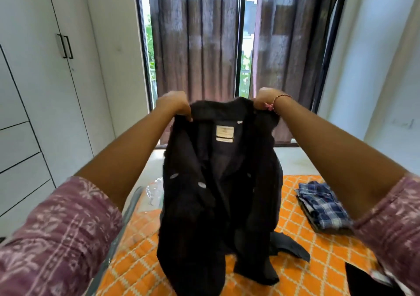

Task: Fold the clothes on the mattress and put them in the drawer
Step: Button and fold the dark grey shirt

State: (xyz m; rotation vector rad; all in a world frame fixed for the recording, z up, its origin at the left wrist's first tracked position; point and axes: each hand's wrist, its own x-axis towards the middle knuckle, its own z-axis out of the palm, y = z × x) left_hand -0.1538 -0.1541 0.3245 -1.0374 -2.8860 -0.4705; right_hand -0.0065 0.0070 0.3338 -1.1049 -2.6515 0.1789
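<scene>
Black shirt (218, 182) hangs in front of me, held up by its shoulders. My left hand (173, 104) pinches the left shoulder, my right hand (266, 99) pinches the right one, fingers curled into the cloth. Shirt hem touches the mattress (295, 239), orange patterned. Folded plaid clothes (322, 207) lie on it to the right. White wardrobe (45, 79) stands left, curtains (197, 45) ahead.

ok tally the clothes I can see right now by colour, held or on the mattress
Black: 1, the black shirt held up by the left hand and right hand
Blue plaid: 1, the folded blue plaid garment on the orange mattress cover
Total: 2
</scene>
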